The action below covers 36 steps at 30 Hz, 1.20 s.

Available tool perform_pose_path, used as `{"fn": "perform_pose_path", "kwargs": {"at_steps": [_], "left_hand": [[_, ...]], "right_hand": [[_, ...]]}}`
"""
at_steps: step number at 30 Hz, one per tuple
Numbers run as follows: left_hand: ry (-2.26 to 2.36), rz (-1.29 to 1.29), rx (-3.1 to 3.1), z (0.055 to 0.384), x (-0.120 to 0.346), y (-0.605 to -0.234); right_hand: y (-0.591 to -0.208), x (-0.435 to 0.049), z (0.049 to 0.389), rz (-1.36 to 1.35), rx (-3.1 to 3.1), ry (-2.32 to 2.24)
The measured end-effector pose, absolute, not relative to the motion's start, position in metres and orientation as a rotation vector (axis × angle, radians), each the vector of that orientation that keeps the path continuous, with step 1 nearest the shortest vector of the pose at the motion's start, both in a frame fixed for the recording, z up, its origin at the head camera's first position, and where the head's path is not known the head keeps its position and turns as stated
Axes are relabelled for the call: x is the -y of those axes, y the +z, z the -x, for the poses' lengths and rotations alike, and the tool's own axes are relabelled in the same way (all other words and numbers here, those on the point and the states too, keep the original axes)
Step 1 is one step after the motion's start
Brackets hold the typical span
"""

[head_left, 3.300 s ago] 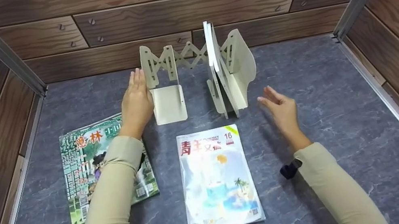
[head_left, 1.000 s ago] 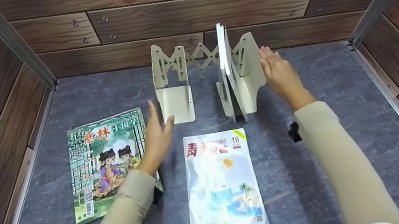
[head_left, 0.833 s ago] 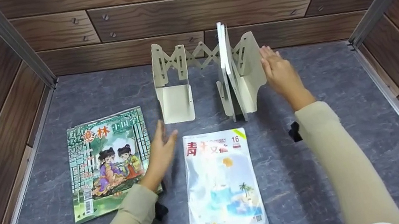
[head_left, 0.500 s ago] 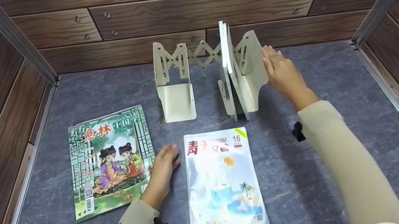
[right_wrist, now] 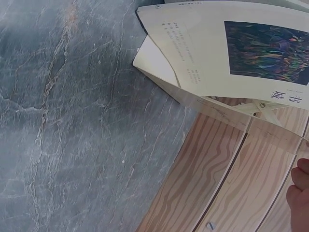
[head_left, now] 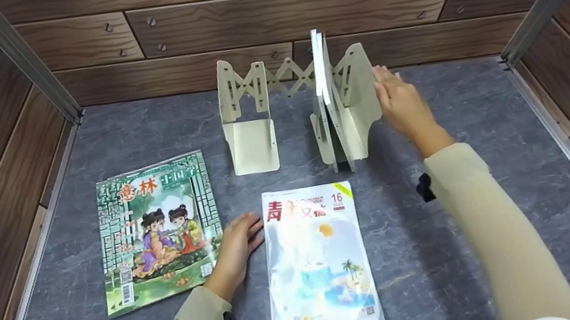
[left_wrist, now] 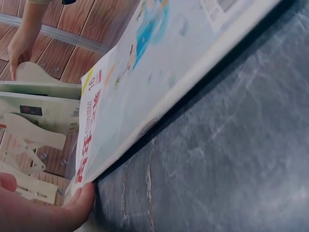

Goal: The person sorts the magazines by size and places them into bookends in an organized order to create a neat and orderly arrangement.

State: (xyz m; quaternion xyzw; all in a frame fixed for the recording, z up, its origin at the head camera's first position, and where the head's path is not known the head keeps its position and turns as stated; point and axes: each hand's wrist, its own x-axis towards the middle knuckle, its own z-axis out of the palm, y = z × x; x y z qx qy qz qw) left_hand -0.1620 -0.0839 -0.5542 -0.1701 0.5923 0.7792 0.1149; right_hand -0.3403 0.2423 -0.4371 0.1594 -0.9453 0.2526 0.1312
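Note:
A white magazine (head_left: pixel 316 271) with red characters and a "16" on its cover lies flat at front centre. At its upper left edge is my left hand (head_left: pixel 235 245); in the left wrist view the fingertips (left_wrist: pixel 87 195) touch the spine edge near the corner. Behind stands a cream, extendable book rack (head_left: pixel 253 148) with lattice links along its back. Two thin books (head_left: pixel 325 94) stand upright in its right section, leaning slightly. My right hand (head_left: pixel 406 106) rests with extended fingers against the outer face of the rack's right end plate (head_left: pixel 361 76).
A green magazine (head_left: pixel 160 235) with two cartoon figures lies to the left, slightly turned. Wood-patterned walls (head_left: pixel 260 18) close off the back and both sides of the dark marbled tabletop (head_left: pixel 428 275).
My left hand has left the rack's left end, come toward me and reached the white magazine's edge. My right hand has moved up against the rack's right plate. The magazines have stayed put.

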Motion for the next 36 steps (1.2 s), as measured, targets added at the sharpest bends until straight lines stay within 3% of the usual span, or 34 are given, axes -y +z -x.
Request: {"fn": "perform_pose_path", "kwargs": {"at_steps": [24,36], "left_hand": [[2.268,0.581,-1.656,0.1647,0.0879,-0.5572],[2.132,0.371,-1.683,0.17,0.0807,-0.557]], "right_hand": [[-0.4392,-0.2428,0.339,-0.439,2.773,0.776],[-0.4344,-0.2404,0.3401,-0.437,2.788,0.756]]}}
